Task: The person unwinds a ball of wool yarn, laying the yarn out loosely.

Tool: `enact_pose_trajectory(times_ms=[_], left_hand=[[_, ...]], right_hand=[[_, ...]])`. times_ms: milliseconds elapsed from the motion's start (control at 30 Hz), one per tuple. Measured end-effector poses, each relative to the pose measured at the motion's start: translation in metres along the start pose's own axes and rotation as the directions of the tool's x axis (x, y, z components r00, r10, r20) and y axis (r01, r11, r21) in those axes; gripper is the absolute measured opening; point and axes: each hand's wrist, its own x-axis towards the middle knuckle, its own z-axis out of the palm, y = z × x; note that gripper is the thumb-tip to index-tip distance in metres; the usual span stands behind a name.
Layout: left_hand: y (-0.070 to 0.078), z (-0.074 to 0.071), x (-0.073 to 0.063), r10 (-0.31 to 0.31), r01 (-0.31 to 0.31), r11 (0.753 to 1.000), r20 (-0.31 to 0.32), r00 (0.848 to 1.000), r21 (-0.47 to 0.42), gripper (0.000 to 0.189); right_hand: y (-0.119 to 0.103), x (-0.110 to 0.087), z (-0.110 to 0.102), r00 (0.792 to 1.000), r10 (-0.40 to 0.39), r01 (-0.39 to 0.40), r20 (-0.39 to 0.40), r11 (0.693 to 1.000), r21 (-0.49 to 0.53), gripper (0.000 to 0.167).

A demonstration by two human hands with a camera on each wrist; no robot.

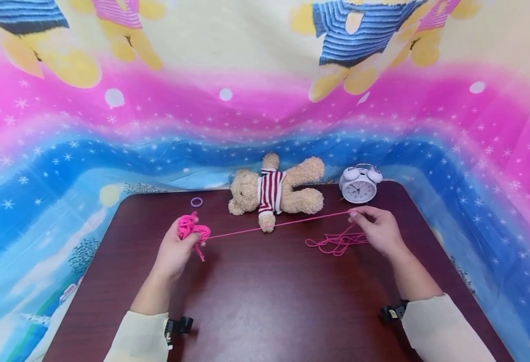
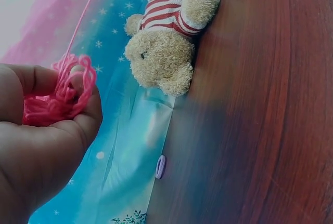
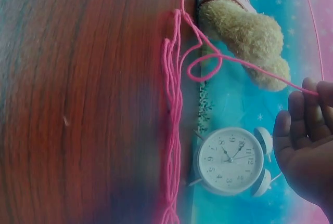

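A bundle of pink yarn (image 1: 194, 229) is gripped in my left hand (image 1: 174, 250), its loops bulging between thumb and fingers in the left wrist view. From it a single strand (image 1: 238, 232) runs taut above the table to my right hand (image 1: 380, 231), which pinches it between thumb and fingertips. Below the right hand, loose strands of the same yarn (image 1: 337, 243) lie on the table in long loops. The right wrist view shows one strand (image 3: 260, 71) rising from that pile to the pinching fingers (image 3: 296, 115).
A teddy bear (image 1: 271, 191) in a red-and-white striped shirt lies along the back of the dark wooden table (image 1: 265, 301). Right of it stands a white twin-bell alarm clock (image 1: 358, 191). A small purple ring (image 1: 196, 202) lies at the back left. Patterned cloth (image 1: 265, 115) hangs behind.
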Motion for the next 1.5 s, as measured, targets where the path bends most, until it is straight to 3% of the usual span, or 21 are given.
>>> enact_pose_trajectory(times_ms=[200,333,600,833,1033,1233,1500], left_hand=[[-0.002,-0.004,0.002,-0.002,0.002,0.997,0.007,1.0,-0.078,0.05],[-0.005,-0.005,0.002,-0.011,0.011,0.997,-0.004,1.0,-0.071,0.046],[-0.01,-0.011,0.001,-0.005,0.004,0.997,0.003,1.0,0.072,0.055],[-0.012,-0.017,-0.001,0.003,-0.008,0.983,0.032,0.999,0.186,0.06],[-0.014,-0.022,-0.002,0.012,-0.022,0.975,0.042,0.999,0.223,0.056],[-0.016,-0.029,-0.001,0.0,-0.004,0.971,0.014,1.0,0.239,0.049],[-0.013,-0.04,-0.003,-0.016,0.021,0.979,-0.027,1.0,0.204,0.053]], right_hand=[[0.008,-0.001,-0.005,1.0,0.008,-0.008,-0.012,1.0,-0.016,0.034],[0.013,0.0,-0.008,1.0,0.019,-0.019,-0.023,1.0,-0.017,0.036],[0.017,0.001,-0.019,0.996,0.082,-0.082,-0.047,0.997,-0.014,0.041],[0.02,0.004,-0.03,0.991,0.119,-0.119,-0.065,0.993,0.007,0.044],[0.024,0.006,-0.042,0.983,0.17,-0.164,-0.073,0.983,0.08,0.047],[0.03,0.007,-0.053,0.975,0.205,-0.188,-0.083,0.966,0.176,0.048],[0.051,0.011,-0.07,0.963,0.229,-0.187,-0.139,0.947,0.262,0.037]])
